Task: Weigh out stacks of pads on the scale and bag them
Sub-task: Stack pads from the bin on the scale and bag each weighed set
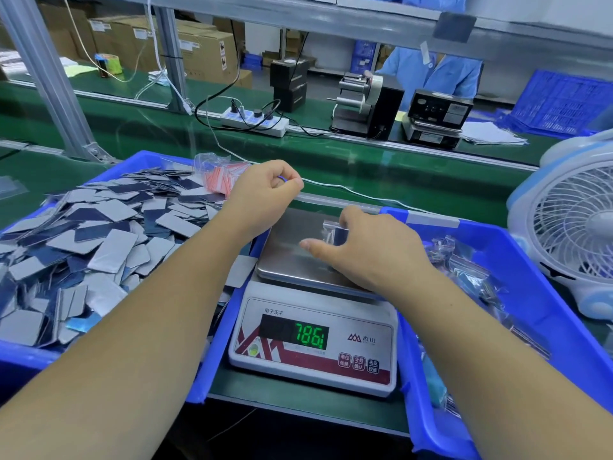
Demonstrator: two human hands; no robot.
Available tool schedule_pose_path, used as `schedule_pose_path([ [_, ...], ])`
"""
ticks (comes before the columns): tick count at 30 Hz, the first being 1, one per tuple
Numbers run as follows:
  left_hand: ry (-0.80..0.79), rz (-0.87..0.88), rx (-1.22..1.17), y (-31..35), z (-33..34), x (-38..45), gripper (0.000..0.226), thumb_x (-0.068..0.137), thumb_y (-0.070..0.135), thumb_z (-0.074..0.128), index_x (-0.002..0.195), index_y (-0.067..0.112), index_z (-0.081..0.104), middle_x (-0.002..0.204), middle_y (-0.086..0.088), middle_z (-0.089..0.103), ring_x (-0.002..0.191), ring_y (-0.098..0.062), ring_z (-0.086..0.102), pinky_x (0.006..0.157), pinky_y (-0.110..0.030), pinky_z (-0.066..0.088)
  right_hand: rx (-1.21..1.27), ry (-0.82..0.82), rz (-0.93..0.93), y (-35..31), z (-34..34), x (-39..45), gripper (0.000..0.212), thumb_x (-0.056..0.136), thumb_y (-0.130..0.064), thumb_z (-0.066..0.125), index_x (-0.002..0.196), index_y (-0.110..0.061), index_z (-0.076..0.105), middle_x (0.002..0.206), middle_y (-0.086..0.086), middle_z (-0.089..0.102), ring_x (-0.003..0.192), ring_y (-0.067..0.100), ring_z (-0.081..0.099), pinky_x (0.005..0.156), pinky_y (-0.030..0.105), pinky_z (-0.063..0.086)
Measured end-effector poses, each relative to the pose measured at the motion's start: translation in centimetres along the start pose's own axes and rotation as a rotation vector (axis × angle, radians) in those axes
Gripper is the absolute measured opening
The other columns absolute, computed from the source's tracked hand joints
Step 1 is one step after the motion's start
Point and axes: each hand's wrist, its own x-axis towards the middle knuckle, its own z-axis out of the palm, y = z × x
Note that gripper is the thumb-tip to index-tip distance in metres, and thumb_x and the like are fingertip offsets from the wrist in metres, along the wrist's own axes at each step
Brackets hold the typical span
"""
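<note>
Bags already filled lie heaped in the blue plastic bin at the right (497, 247), while the blue plastic bin at the left (146, 161) holds a deep pile of loose grey and dark-blue rectangular pads (99, 240), so I judge most work remains. On the white digital scale (315, 346), the right hand (371, 247) pinches a clear zip bag (331, 227) with curled fingers; the left hand (265, 187) pinches something small and blue.

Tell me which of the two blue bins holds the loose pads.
The left bin: it is heaped with loose grey and dark blue pads. The right bin holds filled clear bags.
</note>
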Motion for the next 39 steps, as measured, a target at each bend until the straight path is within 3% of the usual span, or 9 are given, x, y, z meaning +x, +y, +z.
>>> schedule_pose_path([
  [7,-0.029,0.015,0.052,0.7,0.1,0.3,0.014,0.093,0.027,0.058,0.08,0.027,0.064,0.044,0.013,0.038,0.042,-0.004,0.034,0.048,-0.021,0.035,-0.001,-0.046,-0.068,0.5,-1.2,-0.2,0.027,0.077,-0.046,0.056,0.091,-0.024,0.046,0.086,0.0,0.059,0.077,0.027,0.052,0.053,0.03,0.032],
  [11,-0.113,0.063,0.125,1.2,0.3,0.4,0.018,0.094,0.027,0.059,0.077,0.03,0.065,0.044,0.013,0.04,0.042,-0.003,0.034,0.042,-0.009,0.032,0.162,-0.017,0.136,5.3,-3.2,-0.3,0.023,0.072,-0.041,0.059,0.088,-0.026,0.054,0.074,-0.003,0.06,0.075,0.023,0.058,0.056,0.03,0.043],
  [14,-0.09,0.011,0.073,0.8,0.2,0.5,0.017,0.094,0.028,0.06,0.079,0.032,0.067,0.045,0.013,0.037,0.041,-0.006,0.03,0.041,-0.013,0.031,0.168,-0.027,0.333,9.7,-4.0,-0.5,0.018,0.07,-0.039,0.059,0.082,-0.027,0.058,0.071,-0.005,0.065,0.069,0.017,0.061,0.058,0.029,0.05],
  [19,-0.135,-0.067,0.131,0.6,0.2,0.7,0.014,0.094,0.031,0.061,0.082,0.028,0.068,0.044,0.013,0.039,0.044,-0.007,0.036,0.057,-0.026,0.035,0.147,-0.15,0.392,11.9,-2.2,-1.0,0.017,0.081,-0.035,0.062,0.079,-0.019,0.07,0.078,-0.002,0.07,0.075,0.018,0.064,0.069,0.032,0.056],
  [22,-0.188,-0.116,0.244,1.3,-0.8,1.0,0.014,0.094,0.031,0.06,0.083,0.03,0.068,0.048,0.014,0.048,0.045,-0.004,0.042,0.056,-0.025,0.036,0.217,-0.113,0.356,10.7,-2.7,-0.2,0.013,0.083,-0.027,0.057,0.075,-0.023,0.067,0.071,-0.005,0.068,0.07,0.017,0.063,0.062,0.032,0.054],
  [25,-0.291,-0.226,0.388,1.6,-2.8,1.1,0.012,0.094,0.026,0.055,0.096,0.035,0.063,0.081,-0.001,0.064,0.066,-0.017,0.053,0.061,-0.031,0.044,0.26,-0.1,0.266,8.6,-3.7,0.9,0.014,0.085,-0.03,0.055,0.075,-0.027,0.064,0.075,-0.01,0.066,0.07,0.013,0.061,0.059,0.027,0.05],
  [28,-0.423,-0.302,0.608,1.3,-5.6,0.5,0.025,0.095,0.017,0.05,0.11,0.035,0.054,0.1,-0.002,0.06,0.076,-0.024,0.055,0.071,-0.038,0.05,0.244,-0.075,0.132,5.5,-4.3,1.5,0.015,0.087,-0.036,0.055,0.074,-0.03,0.062,0.073,-0.014,0.064,0.066,0.003,0.056,0.054,0.022,0.039],
  [35,-0.557,-0.36,0.77,0.5,-11.8,-2.6,0.028,0.088,0.03,0.068,0.109,0.041,0.053,0.105,0.012,0.058,0.081,-0.007,0.061,0.058,-0.022,0.049,0.371,0.0,-0.158,-0.8,-2.1,0.0,0.011,0.087,-0.028,0.062,0.077,-0.032,0.061,0.078,-0.012,0.06,0.079,0.01,0.054,0.068,0.028,0.037],
  [39,-0.641,-0.298,0.794,-0.1,-12.3,-4.0,0.048,0.082,0.049,0.073,0.125,0.042,0.053,0.1,0.027,0.048,0.086,0.006,0.05,0.071,-0.024,0.04,0.462,-0.018,-0.212,-1.0,-1.3,-1.2,0.016,0.085,-0.026,0.065,0.075,-0.036,0.061,0.078,-0.013,0.06,0.076,-0.002,0.052,0.064,0.012,0.034],
])
